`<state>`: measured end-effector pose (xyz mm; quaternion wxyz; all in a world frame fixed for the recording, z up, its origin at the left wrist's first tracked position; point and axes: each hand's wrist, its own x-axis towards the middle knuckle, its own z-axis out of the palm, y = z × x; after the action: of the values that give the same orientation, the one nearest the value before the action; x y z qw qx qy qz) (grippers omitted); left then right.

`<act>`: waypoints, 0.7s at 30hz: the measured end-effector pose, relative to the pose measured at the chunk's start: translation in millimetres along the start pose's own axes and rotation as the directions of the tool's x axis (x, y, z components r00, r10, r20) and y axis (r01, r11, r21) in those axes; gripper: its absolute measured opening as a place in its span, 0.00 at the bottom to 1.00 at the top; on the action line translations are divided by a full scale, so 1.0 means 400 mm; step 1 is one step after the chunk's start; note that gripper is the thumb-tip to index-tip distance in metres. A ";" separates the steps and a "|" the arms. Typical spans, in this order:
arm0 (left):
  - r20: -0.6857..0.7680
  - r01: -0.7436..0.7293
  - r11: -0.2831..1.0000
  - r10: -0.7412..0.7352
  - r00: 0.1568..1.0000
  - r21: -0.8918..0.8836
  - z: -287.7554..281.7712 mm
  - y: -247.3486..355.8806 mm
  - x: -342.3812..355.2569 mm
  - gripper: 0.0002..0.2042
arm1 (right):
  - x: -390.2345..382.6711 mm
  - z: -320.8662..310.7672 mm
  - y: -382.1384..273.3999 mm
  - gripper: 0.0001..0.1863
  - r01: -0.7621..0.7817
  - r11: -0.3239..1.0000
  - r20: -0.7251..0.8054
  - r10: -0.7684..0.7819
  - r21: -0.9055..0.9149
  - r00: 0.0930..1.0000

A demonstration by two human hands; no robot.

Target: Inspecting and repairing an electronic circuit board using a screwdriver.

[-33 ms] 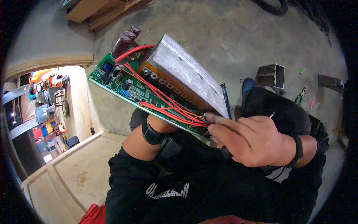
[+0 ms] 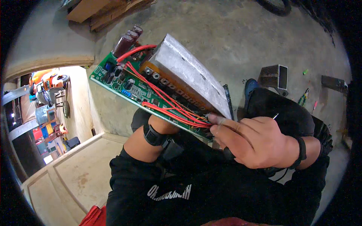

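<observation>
A green circuit board (image 2: 124, 84) is held tilted above my lap, with a thick silver-grey metal heatsink block (image 2: 192, 67) along its far side. A row of screwed-down parts lines the block's near edge. Red wires (image 2: 166, 98) run along the board toward its right end. There my right hand (image 2: 256, 141) pinches the wire ends between thumb and forefinger. A thin metal tip (image 2: 276, 116) shows behind that hand; what it belongs to is hidden. From below, my left hand (image 2: 164, 124) supports the board, its fingers hidden underneath.
On the concrete floor at right are a finned metal housing (image 2: 273, 78), pliers (image 2: 303, 97), a pink-handled tool (image 2: 315, 104) and a dark metal piece (image 2: 334, 84). A wooden panel (image 2: 75, 180) lies at lower left. Cardboard (image 2: 86, 10) is at the far left; a tyre (image 2: 277, 6) lies far right.
The board's left end has tilted very slightly. Both hands keep their places.
</observation>
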<state>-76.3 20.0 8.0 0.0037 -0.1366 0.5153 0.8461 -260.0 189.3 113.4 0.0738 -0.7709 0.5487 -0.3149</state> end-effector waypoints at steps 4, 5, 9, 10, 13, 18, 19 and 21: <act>-0.012 -0.003 0.998 0.003 1.000 -0.061 0.000 -0.018 0.000 0.27 | 0.000 0.001 -0.004 0.23 -0.019 1.000 0.033 0.019 -0.006 0.999; -0.013 -0.004 0.997 0.003 1.000 -0.074 -0.003 -0.026 0.003 0.27 | -0.001 0.003 -0.006 0.24 -0.028 1.000 0.038 0.027 0.008 0.999; -0.045 -0.021 0.980 0.012 0.999 -0.198 -0.005 -0.061 -0.006 0.27 | 0.002 0.000 -0.008 0.27 -0.092 0.995 0.160 0.083 0.049 0.984; -0.043 -0.026 0.977 0.018 0.999 -0.211 -0.005 -0.065 -0.002 0.27 | 0.001 0.000 -0.010 0.28 -0.109 0.992 0.170 0.098 0.057 0.981; -0.026 -0.042 0.998 0.041 0.999 -0.035 -0.004 -0.049 0.006 0.27 | -0.002 0.001 -0.016 0.25 -0.146 0.987 0.195 0.131 0.066 0.972; -0.015 -0.022 0.970 0.026 1.000 0.244 0.018 0.046 0.014 0.25 | -0.006 0.021 -0.021 0.19 -0.181 0.983 0.165 0.172 0.041 0.971; -0.028 0.002 0.980 0.003 1.000 0.198 0.025 0.066 0.016 0.25 | -0.006 0.017 -0.019 0.18 -0.180 0.983 0.175 0.171 0.036 0.970; -0.073 -0.031 0.950 0.056 0.996 0.312 0.036 0.068 0.014 0.22 | -0.003 0.005 -0.013 0.18 -0.180 0.983 0.193 0.172 0.024 0.966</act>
<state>-89.1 19.0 36.5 -0.0145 -0.1573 0.6444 0.7482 -254.8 191.8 113.8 0.1696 -0.7442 0.5985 -0.2434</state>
